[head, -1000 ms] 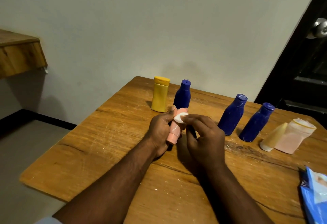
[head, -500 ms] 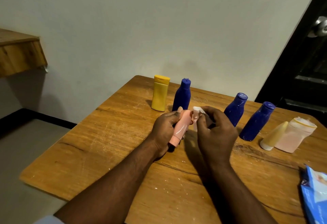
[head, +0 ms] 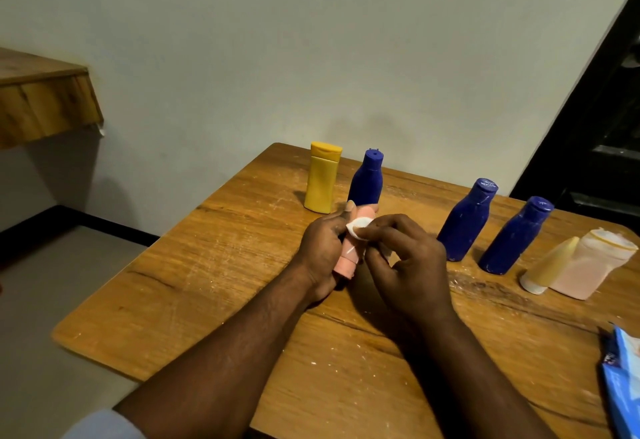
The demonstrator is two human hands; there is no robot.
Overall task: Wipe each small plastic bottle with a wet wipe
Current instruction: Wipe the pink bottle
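Pink bottle [head: 346, 262], centre, tilted, wet wipe [head: 358, 227] against its upper end. Upright behind and right: yellow bottle [head: 322, 178], blue bottles [head: 366, 182] [head: 465, 223] [head: 516, 236], cream bottle [head: 550, 265], pale-pink bottle [head: 588, 268].

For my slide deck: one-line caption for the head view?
Left hand holds a small pink plastic bottle; right hand presses a white wet wipe against it.

One view is given, taken from above the near edge of the wooden table [head: 214, 265] and aimed forward and down. The left hand [head: 320, 251] and right hand [head: 412, 275] are framed close, at centre; the far wall [head: 311, 40] is also taken in.
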